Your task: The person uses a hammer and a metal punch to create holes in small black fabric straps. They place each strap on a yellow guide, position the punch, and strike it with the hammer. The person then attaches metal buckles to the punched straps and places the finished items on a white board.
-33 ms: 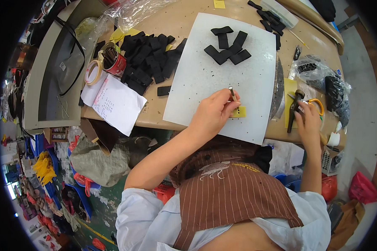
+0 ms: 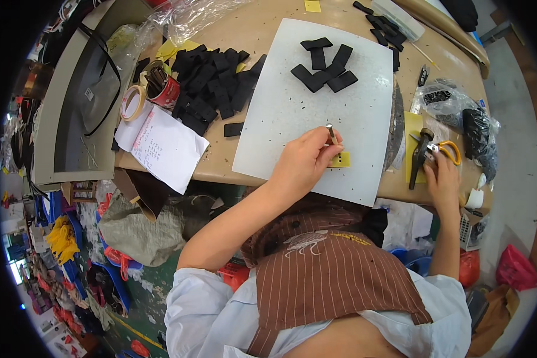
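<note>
My left hand (image 2: pixel 301 161) is closed round a short metal punch (image 2: pixel 331 132), held nearly upright on the white board (image 2: pixel 274 125). Beneath its fingertips lies a small yellow piece with dark holes (image 2: pixel 341 160); the punch's lower tip is hidden by the fingers. To the right, my right hand (image 2: pixel 443 184) has its fingers apart, beside a black-handled hammer (image 2: pixel 420 158) and scissors with orange handles (image 2: pixel 452 152). It appears to grip neither. Several black fabric strips (image 2: pixel 325 74) lie farther up the board.
Left of the board are a heap of black strips (image 2: pixel 212 80), a red can of metal tools (image 2: pixel 163 89), a tape roll (image 2: pixel 132 104) and a written notepad (image 2: pixel 167 143). Plastic bags of black parts (image 2: pixel 480 137) sit at the right edge. A grey box (image 2: pixel 77 137) stands far left.
My right hand has shifted slightly right and down, away from the hammer handle. The scissors' orange handles show more fully. My left hand and the punch look the same.
</note>
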A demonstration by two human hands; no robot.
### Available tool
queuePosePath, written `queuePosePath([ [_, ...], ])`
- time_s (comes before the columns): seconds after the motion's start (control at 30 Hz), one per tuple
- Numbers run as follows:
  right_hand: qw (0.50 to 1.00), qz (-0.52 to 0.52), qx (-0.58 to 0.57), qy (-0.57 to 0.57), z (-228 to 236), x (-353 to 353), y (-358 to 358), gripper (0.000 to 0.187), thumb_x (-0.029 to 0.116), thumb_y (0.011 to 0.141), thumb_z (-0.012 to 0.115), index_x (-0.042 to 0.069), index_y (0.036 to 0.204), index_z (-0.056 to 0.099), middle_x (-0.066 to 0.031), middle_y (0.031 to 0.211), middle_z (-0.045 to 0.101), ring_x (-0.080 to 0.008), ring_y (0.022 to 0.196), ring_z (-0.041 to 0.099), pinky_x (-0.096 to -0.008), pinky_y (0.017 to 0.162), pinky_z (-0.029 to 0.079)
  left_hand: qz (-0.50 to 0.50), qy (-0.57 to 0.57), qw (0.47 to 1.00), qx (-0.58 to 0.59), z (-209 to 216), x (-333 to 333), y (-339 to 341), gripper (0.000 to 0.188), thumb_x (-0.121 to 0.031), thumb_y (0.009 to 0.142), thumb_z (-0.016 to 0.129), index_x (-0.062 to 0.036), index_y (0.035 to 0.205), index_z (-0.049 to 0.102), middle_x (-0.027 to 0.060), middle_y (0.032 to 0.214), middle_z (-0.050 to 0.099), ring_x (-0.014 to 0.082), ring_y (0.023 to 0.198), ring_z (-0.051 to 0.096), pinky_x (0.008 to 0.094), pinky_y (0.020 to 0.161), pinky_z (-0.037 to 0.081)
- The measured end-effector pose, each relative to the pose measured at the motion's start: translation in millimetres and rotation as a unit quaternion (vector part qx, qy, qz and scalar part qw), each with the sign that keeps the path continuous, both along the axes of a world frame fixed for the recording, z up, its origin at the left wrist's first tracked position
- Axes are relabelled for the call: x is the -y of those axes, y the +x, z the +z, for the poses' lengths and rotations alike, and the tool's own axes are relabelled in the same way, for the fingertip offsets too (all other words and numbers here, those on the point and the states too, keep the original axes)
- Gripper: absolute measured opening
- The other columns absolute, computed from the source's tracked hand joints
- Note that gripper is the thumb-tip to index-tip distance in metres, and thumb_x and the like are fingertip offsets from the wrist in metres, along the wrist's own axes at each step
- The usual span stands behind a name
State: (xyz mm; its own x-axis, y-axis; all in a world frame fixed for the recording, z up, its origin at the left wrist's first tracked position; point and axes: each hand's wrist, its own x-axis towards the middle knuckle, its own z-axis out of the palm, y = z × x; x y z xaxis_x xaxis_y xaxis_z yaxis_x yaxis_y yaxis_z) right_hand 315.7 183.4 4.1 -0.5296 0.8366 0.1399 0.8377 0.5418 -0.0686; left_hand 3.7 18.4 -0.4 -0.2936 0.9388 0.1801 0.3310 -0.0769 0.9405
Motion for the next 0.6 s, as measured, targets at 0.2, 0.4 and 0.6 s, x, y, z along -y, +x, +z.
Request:
queuePosePath([
  [0.2, 0.994, 0.045, -0.086, -0.047, 1, -22, 31, 0.023, 0.024, 0.095, 0.059, 0.005, 0.108, 0.057, -0.0085, 0.089, 0.059, -0.0218, 0.084, 0.058, -0.0346, 0.071, 0.044, -0.005, 0.026, 0.998, -0.053, 2, -1, 1, 0.009, -0.003, 0.093, 0.062, 0.003, 0.095, 0.057, 0.0095, 0.095, 0.067, 0.0157, 0.074, 0.069, 0.0272, 0.063, 0.056],
  [0.4, 0.877, -0.006, -0.353, -0.327, 100, -26, -32, 0.031, 0.033, 0.104, 0.046, 0.007, 0.092, 0.059, 0.0067, 0.069, 0.049, -0.0014, 0.052, 0.038, -0.0167, 0.046, 0.029, 0.009, 0.064, 0.997, -0.044, -4, -2, 0, 0.009, -0.004, 0.091, 0.064, 0.002, 0.093, 0.057, 0.0093, 0.089, 0.068, 0.0203, 0.073, 0.069, 0.0296, 0.062, 0.055],
  [0.6, 0.783, 0.218, -0.509, -0.285, 172, -4, -75, 0.024, 0.024, 0.104, 0.048, 0.004, 0.098, 0.06, 0.004, 0.072, 0.055, -0.0046, 0.054, 0.046, -0.0197, 0.046, 0.034, 0.018, 0.129, 0.98, -0.15, -1, -4, 8, 0.014, -0.008, 0.087, 0.069, 0.0004, 0.089, 0.057, 0.0113, 0.088, 0.067, 0.0279, 0.073, 0.067, 0.0332, 0.062, 0.054],
])
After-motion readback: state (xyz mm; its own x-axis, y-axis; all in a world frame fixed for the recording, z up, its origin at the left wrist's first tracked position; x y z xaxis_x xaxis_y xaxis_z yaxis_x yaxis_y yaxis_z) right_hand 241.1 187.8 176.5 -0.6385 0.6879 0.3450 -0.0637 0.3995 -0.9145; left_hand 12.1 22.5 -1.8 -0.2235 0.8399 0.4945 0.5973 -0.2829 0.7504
